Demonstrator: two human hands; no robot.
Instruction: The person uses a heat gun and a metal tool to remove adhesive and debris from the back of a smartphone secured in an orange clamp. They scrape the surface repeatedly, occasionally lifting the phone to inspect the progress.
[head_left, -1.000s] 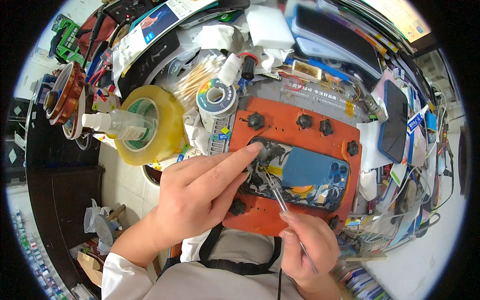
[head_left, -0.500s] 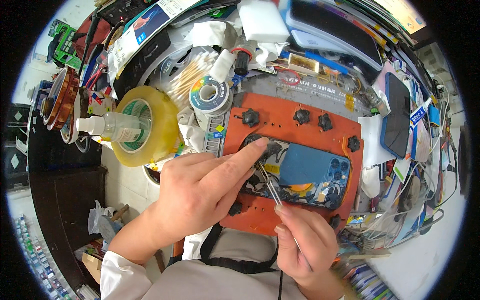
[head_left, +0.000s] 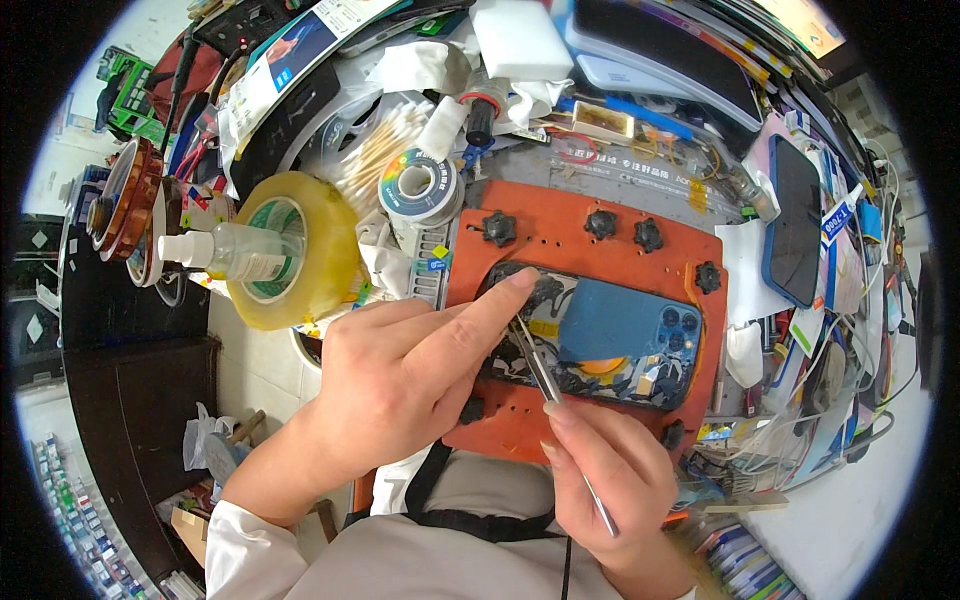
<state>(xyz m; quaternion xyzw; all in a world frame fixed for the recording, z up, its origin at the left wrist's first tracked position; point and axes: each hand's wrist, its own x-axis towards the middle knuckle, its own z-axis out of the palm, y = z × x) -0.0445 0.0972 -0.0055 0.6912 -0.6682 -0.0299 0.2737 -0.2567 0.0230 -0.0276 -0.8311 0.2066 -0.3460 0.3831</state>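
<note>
Blue-backed smartphone [head_left: 600, 325] lies in orange clamping fixture [head_left: 575, 217]; right hand [head_left: 615, 470] pinches tweezers [head_left: 547, 380]; left hand [head_left: 405, 365] sets index fingertip [head_left: 520, 280] at phone's left end, other grip hidden; slipping tips could gouge stripped back section [head_left: 545, 298] or jab fingertip

White sleeve [head_left: 255, 552], pale grey top [head_left: 450, 572], black strap [head_left: 485, 525].

orange plate [head_left: 565, 213], blue and mottled black phone [head_left: 610, 325]
black knobs [head_left: 648, 235], silver tweezers [head_left: 543, 370], clear yellow tape [head_left: 335, 240], rainbow-patched spool [head_left: 397, 180]
</note>
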